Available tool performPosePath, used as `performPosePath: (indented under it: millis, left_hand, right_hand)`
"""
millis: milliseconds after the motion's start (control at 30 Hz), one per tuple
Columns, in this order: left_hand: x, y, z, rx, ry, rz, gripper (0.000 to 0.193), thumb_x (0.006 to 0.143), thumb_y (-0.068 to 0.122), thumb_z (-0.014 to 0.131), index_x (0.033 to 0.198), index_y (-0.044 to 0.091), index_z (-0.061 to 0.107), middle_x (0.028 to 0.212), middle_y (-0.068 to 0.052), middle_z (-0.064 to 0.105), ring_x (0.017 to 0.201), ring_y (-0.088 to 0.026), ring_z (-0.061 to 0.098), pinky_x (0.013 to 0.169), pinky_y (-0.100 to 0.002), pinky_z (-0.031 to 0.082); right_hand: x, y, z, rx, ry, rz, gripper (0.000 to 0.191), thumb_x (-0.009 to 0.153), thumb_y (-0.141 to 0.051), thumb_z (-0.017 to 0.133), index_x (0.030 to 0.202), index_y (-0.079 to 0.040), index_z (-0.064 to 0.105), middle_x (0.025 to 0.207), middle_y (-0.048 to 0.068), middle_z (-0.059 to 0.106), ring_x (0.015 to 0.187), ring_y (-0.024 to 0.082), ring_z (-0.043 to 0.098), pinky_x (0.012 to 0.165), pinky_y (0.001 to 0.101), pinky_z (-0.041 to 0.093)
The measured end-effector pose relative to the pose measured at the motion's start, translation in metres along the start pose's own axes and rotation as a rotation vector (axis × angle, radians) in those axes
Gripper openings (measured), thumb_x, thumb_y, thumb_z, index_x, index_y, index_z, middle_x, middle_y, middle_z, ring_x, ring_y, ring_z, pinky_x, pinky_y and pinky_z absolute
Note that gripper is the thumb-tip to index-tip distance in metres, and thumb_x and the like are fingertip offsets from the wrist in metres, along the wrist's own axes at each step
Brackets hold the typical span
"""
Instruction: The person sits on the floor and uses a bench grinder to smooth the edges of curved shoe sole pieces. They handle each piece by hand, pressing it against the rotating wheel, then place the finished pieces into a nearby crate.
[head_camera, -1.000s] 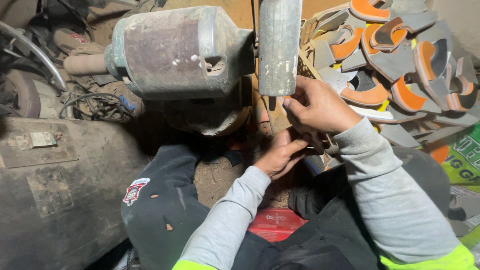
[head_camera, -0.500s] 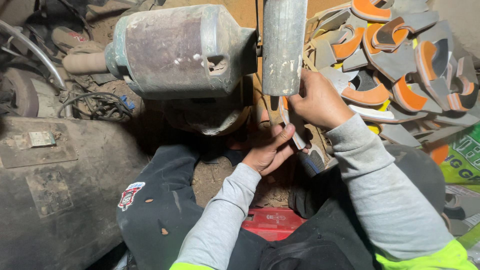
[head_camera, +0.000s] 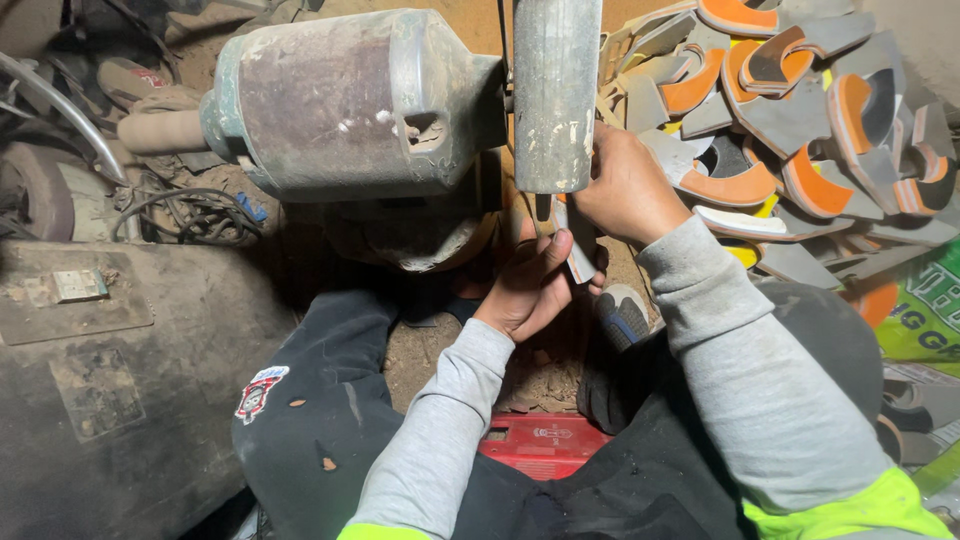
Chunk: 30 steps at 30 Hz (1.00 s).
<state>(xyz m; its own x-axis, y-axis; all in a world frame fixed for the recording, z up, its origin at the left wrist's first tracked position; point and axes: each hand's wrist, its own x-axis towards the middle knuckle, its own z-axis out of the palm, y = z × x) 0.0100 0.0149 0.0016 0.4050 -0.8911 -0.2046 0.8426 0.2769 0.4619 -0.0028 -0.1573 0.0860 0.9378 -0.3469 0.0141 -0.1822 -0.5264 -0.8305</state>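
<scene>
Nearest, a red plastic case (head_camera: 545, 443) lies on the dirt floor between the person's dark trouser legs (head_camera: 320, 440), one of which bears a small sewn patch. Grey sleeves with bright yellow-green cuffs run up from the bottom edge toward the work.

Above the case, the left hand (head_camera: 530, 285) is cupped palm-up, its fingers curled under a thin pale flat sole piece (head_camera: 578, 250) and touching its lower end. Just beyond, the right hand (head_camera: 630, 190) closes around the upper part of the same piece, thumb and fingers pinching it, so both hands hold it right beneath the dull grey metal cylinder wheel (head_camera: 556, 90). The piece's top edge sits at or against the wheel's underside; exact contact is hidden by the fingers.

Left of the wheel, joined to it on one axis, sits the worn, rust-stained round motor housing (head_camera: 350, 100) of the bench grinder. A dark, dusty flat slab (head_camera: 110, 400) fills the left side, with tangled cables (head_camera: 190, 210) beyond it.

Farther right, a heap of grey and orange curved shoe-sole cutouts (head_camera: 800, 110) is piled against the wall, well apart from the hands, with a green printed sack (head_camera: 925, 315) at the right edge.
</scene>
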Motion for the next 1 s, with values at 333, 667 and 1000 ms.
performPosePath:
  millis: [333,667,1000]
  left_hand:
    - [0.004,0.005,0.000,0.013,0.013,0.056,0.032,0.105,0.029,0.069,0.121,0.007,0.052,0.099,-0.008,0.062,0.093,-0.024,0.064,0.082,-0.044,0.055]
    - [-0.007,-0.021,-0.009,0.032,-0.022,0.083,0.038,0.107,0.032,0.067,0.129,0.005,0.052,0.113,-0.009,0.060,0.104,-0.024,0.063,0.092,-0.045,0.054]
    - [-0.010,-0.052,-0.001,0.175,0.113,0.038,0.044,0.101,0.037,0.065,0.132,0.008,0.053,0.128,-0.003,0.059,0.120,-0.014,0.056,0.106,-0.037,0.045]
  right_hand:
    - [0.009,0.004,0.005,0.025,0.016,-0.011,0.035,0.083,-0.016,0.073,0.112,0.003,0.068,0.097,0.021,0.075,0.093,0.028,0.076,0.083,0.0365,0.055]
    - [-0.012,-0.008,0.001,0.079,-0.019,-0.115,0.028,0.093,-0.007,0.063,0.119,0.002,0.067,0.101,0.019,0.076,0.092,0.027,0.075,0.086,0.0368,0.056]
    - [-0.024,-0.012,-0.015,0.076,-0.130,-0.160,0.039,0.088,-0.003,0.062,0.127,0.002,0.064,0.094,0.015,0.073,0.077,0.021,0.068,0.075,0.0350,0.056]
